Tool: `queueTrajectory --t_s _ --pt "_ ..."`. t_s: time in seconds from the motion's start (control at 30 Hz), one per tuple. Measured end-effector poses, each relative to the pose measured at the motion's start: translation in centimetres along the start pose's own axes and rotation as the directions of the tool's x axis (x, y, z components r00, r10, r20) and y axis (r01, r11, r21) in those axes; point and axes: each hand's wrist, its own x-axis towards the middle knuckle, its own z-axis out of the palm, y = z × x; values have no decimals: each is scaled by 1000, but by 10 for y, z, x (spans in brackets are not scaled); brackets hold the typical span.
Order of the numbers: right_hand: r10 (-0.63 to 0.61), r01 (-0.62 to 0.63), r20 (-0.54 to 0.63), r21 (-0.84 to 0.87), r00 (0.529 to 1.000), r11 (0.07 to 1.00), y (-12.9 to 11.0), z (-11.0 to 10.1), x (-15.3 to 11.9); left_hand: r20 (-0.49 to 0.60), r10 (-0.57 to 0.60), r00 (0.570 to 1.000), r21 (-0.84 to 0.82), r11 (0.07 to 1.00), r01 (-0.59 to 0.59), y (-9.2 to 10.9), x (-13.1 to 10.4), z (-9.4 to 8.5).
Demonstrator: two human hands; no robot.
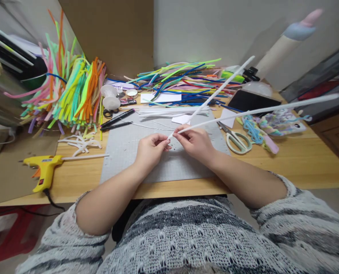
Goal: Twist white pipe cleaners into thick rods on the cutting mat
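Observation:
Two long white pipe cleaner (258, 113) lengths fan out to the right from a joined end between my hands; whether they are one bent stem or two, I cannot tell. My left hand (152, 149) is closed, pinching that joined end between thumb and fingers. Close beside it, my right hand (196, 141) grips the white stem with thumb and forefinger. Both hands are just above a grey cutting mat (123, 160). Behind them lies a bundle of white pipe cleaners (172, 111).
A yellow glue gun (45, 169) lies left, near short white pieces (80, 144). Scissors (238, 142) rest to the right, beside a pastel pipe-cleaner piece (255, 129). Black markers (118, 118), a phone (252, 102) and heaped coloured pipe cleaners (181, 78) stand farther back.

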Motion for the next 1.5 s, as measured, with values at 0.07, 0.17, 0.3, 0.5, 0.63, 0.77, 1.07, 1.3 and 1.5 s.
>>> queueTrajectory --t_s 0.07,0.17,0.3,0.5,0.63,0.77,1.07,1.3,1.5 --pt "-9 9 -2 5 1000 1000 0 1 -1 -8 -8 1000 -5 1000 8 2 0 0" --pt "18 -15 -44 64 999 998 0 2 -2 -6 -89 996 -99 991 88 6 1 -1" --pt "77 -65 -73 160 994 985 4 2 -2 132 -243 961 -285 919 271 11 4 -6" --pt "204 -358 308 618 929 700 5 11 6 308 -242 920 -322 884 340 12 6 -11" --pt "200 -404 356 713 913 572 1 12 8 304 -218 927 -251 920 299 12 4 -9" --pt "202 -383 331 695 922 608 0 10 6 158 -119 980 -75 988 132 11 0 -6" --pt "313 -380 243 762 918 524 0 21 1 44 310 950 434 850 -297 6 -6 -5" --pt "344 -375 219 784 913 494 1 25 2 127 538 834 620 613 -490 7 -10 -5" --pt "383 -400 207 741 900 540 -3 26 1 113 539 835 655 591 -470 5 -9 -5"
